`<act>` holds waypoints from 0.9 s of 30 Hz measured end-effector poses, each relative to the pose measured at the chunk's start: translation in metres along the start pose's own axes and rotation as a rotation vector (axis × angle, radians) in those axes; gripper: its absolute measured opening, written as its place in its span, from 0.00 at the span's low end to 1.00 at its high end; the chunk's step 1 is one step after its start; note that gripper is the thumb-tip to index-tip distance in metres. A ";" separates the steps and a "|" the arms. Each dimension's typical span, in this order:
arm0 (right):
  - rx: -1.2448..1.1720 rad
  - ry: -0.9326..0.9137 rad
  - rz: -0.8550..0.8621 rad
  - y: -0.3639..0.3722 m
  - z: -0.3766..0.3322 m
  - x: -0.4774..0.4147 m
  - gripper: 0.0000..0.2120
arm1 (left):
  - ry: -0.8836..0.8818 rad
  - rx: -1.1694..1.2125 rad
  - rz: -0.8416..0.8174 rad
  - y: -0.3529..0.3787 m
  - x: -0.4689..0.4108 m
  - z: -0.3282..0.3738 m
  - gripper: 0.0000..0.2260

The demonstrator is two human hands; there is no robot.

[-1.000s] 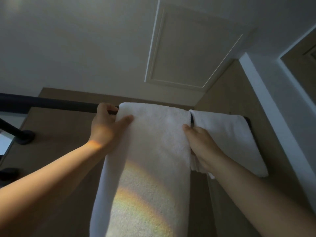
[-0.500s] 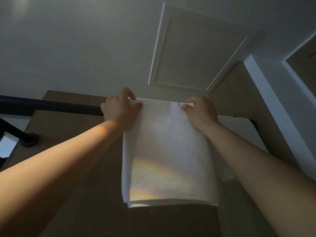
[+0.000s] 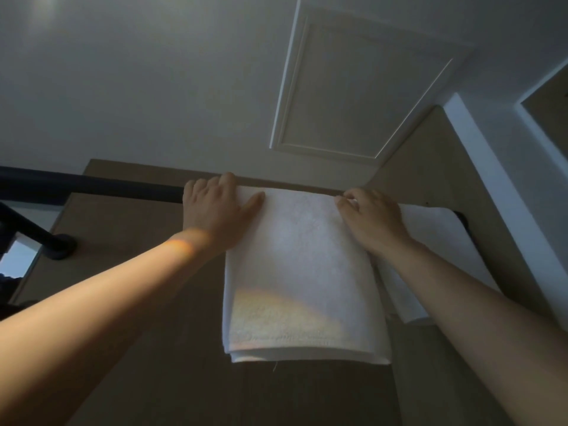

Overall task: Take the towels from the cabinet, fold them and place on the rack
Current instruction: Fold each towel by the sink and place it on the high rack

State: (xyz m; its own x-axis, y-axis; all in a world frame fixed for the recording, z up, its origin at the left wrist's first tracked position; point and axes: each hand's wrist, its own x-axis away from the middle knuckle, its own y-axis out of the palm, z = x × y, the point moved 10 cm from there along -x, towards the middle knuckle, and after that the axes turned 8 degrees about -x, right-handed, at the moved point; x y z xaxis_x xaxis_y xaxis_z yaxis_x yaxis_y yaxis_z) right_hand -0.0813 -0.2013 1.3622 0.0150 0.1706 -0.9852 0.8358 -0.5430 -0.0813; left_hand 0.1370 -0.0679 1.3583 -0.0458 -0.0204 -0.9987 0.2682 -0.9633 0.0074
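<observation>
A folded white towel [image 3: 302, 272] hangs over the black rack bar [image 3: 92, 187], its lower folded edge level. My left hand [image 3: 215, 210] grips the towel's top left corner at the bar, thumb on the front face. My right hand [image 3: 368, 219] pinches the top right corner. A second white towel [image 3: 436, 241] hangs on the same bar to the right, partly hidden behind my right hand and forearm.
The bar's black bracket [image 3: 58, 245] meets the brown wall panel [image 3: 138, 235] at the left. A mirror edge [image 3: 18, 259] shows at far left. Above are the pale ceiling and a framed hatch [image 3: 356, 96]. A white door frame [image 3: 504, 186] runs down the right.
The towel was pulled up over the bar, so its hanging front is shorter. Both hands moved from the towel's sides to its top corners on the bar.
</observation>
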 end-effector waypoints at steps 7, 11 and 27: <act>-0.397 0.004 0.082 -0.023 -0.001 0.056 0.14 | 0.034 0.358 0.114 -0.023 0.043 -0.003 0.20; -0.420 0.140 -0.102 -0.007 0.006 0.060 0.20 | -0.083 0.475 -0.097 0.002 0.049 -0.015 0.16; -0.666 0.238 0.050 -0.008 0.012 0.037 0.12 | -0.148 0.549 0.025 -0.012 0.024 -0.017 0.16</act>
State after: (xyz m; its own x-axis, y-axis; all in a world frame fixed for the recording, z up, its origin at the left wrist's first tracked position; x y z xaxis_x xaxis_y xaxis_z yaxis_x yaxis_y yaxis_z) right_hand -0.0939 -0.2010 1.3240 0.1183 0.3745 -0.9196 0.9877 0.0508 0.1477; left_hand 0.1487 -0.0518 1.3335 -0.1904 -0.0438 -0.9807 -0.2672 -0.9590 0.0947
